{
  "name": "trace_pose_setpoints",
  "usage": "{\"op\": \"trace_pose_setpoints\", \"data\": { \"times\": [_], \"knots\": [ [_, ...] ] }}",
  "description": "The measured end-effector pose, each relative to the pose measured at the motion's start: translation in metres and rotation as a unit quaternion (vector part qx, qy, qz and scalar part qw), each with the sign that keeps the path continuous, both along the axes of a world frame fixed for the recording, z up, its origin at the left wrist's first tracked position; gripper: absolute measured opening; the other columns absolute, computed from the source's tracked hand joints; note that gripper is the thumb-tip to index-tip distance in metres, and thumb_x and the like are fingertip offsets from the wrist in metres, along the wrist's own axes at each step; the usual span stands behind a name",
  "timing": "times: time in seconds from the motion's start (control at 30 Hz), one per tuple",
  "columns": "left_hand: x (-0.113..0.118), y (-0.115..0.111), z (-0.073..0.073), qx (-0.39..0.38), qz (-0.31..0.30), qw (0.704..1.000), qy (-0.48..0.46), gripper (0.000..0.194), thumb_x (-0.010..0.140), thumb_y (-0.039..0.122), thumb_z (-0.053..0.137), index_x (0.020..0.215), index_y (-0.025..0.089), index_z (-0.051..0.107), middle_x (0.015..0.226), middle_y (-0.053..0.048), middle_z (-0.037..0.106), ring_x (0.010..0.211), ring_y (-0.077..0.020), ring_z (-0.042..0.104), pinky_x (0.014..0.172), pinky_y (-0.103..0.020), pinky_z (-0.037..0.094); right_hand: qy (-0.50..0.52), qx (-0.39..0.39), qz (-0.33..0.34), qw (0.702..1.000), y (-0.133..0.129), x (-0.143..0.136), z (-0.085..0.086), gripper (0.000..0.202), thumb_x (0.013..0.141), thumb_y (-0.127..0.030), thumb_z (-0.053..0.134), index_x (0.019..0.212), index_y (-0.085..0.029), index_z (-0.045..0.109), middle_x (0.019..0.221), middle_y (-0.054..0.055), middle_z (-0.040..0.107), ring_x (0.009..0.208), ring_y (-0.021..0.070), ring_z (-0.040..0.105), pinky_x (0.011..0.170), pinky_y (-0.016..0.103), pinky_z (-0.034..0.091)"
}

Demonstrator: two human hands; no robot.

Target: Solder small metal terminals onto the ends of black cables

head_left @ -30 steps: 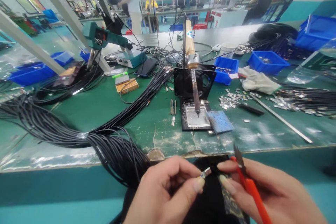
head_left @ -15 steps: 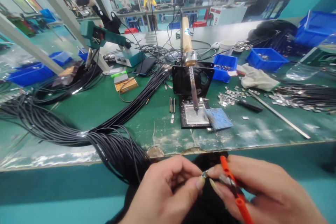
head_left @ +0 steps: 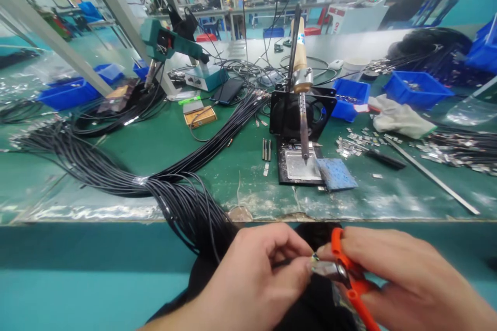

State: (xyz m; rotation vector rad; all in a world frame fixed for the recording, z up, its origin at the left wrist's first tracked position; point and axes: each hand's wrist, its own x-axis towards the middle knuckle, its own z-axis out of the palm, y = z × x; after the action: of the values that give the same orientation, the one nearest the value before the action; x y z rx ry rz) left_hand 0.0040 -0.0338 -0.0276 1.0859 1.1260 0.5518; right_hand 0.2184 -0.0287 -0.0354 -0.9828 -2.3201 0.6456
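Observation:
My left hand (head_left: 264,274) is closed in a pinch on a black cable (head_left: 285,261), near its end. Small coloured wires (head_left: 315,257) show at that end, between the two hands. My right hand (head_left: 411,274) is wrapped round orange-handled pliers (head_left: 332,270), whose metal jaws point left and reach the left fingertips. The jaw tips are partly hidden there, so I cannot tell whether they grip the wires. A thick bundle of black cables (head_left: 190,207) hangs over the bench edge beside my left hand.
A soldering iron (head_left: 303,119) rests tip-down in its stand above a metal tray (head_left: 303,166), with a blue sponge (head_left: 337,174) alongside. Loose metal connectors (head_left: 351,146), a flat strip (head_left: 435,176), a white glove (head_left: 402,119) and a blue bin (head_left: 417,90) lie to the right.
The pliers' jaws have swung left to the cable end at my left fingertips. My right fingertips have shifted on the handles. The whole view has turned slightly left.

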Motion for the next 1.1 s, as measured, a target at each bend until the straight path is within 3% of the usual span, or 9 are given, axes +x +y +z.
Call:
{"op": "trace_pose_setpoints", "data": {
  "times": [0.23,0.4,0.53,0.63,0.7,0.77,0.93,1.1],
  "knots": [
    [0.002,0.002,0.002,-0.02,-0.008,1.0,0.003,0.007,0.086,0.021,0.07,0.084,0.015,0.07,0.08,-0.003,0.069,0.074,-0.0164,0.057,0.069,-0.027,0.044,-0.035,0.003,0.02,0.999,0.002,0.002,-0.003,0.019,0.085,-0.008,0.055,0.075,-0.022,0.062,0.06,-0.004,0.06,0.05,0.0108,0.054,0.046,0.021,0.04],
    [0.0,0.005,0.007,-0.022,-0.046,0.999,0.001,0.007,0.086,0.02,0.069,0.085,0.013,0.071,0.082,-0.004,0.07,0.074,-0.0155,0.057,0.069,-0.026,0.044,-0.068,-0.007,0.036,0.997,0.003,0.003,-0.004,0.022,0.074,-0.003,0.06,0.067,-0.022,0.051,0.059,-0.008,0.05,0.052,0.0078,0.042,0.048,0.022,0.032],
    [-0.002,0.006,0.009,-0.018,-0.053,0.998,0.026,0.01,0.086,0.022,0.072,0.082,0.013,0.071,0.077,-0.001,0.067,0.072,-0.0141,0.054,0.067,-0.024,0.042,-0.073,-0.059,0.022,0.995,0.009,0.014,0.003,0.034,0.086,-0.014,0.066,0.065,-0.022,0.041,0.058,-0.008,0.047,0.053,0.0076,0.04,0.048,0.019,0.033],
    [-0.005,0.007,0.009,-0.021,-0.046,0.999,0.022,0.012,0.088,0.024,0.071,0.083,0.014,0.072,0.076,-0.001,0.068,0.074,-0.0143,0.058,0.069,-0.024,0.045,-0.096,-0.066,-0.082,0.99,0.024,0.044,0.001,0.036,0.095,-0.035,0.059,0.062,-0.024,0.05,0.053,-0.005,0.052,0.045,0.0095,0.045,0.041,0.02,0.035],
    [-0.007,0.007,0.009,-0.039,-0.043,0.998,0.002,0.011,0.087,0.025,0.073,0.084,0.014,0.073,0.077,-0.001,0.07,0.074,-0.0142,0.061,0.07,-0.023,0.046,-0.184,-0.061,-0.227,0.954,0.039,0.07,-0.005,0.036,0.09,-0.054,0.056,0.07,-0.026,0.064,0.053,-0.003,0.06,0.043,0.0133,0.053,0.041,0.023,0.04],
    [-0.008,0.008,0.01,-0.054,-0.038,0.998,-0.009,0.011,0.086,0.024,0.076,0.084,0.014,0.073,0.075,0.0,0.071,0.073,-0.0134,0.062,0.069,-0.022,0.046,-0.226,-0.05,-0.297,0.926,0.055,0.095,-0.014,0.032,0.086,-0.054,0.059,0.079,-0.025,0.072,0.049,-0.001,0.061,0.037,0.0167,0.051,0.041,0.028,0.037],
    [-0.008,0.009,0.011,-0.068,-0.027,0.997,-0.015,0.012,0.085,0.025,0.079,0.088,0.014,0.076,0.074,0.0,0.072,0.072,-0.0122,0.062,0.071,-0.021,0.047,-0.254,-0.038,-0.36,0.897,0.079,0.121,-0.028,0.024,0.083,-0.046,0.071,0.079,-0.024,0.077,0.062,0.005,0.07,0.055,0.0237,0.064,0.054,0.032,0.04],
    [-0.009,0.009,0.011,-0.061,-0.007,0.998,-0.01,0.015,0.088,0.032,0.078,0.088,0.016,0.078,0.075,-0.001,0.073,0.074,-0.0138,0.064,0.073,-0.023,0.049,-0.21,0.008,-0.416,0.885,0.059,0.112,-0.022,0.036,0.094,-0.055,0.059,0.091,-0.025,0.078,0.087,0.009,0.075,0.073,0.0246,0.067,0.063,0.033,0.043]
  ]
}}
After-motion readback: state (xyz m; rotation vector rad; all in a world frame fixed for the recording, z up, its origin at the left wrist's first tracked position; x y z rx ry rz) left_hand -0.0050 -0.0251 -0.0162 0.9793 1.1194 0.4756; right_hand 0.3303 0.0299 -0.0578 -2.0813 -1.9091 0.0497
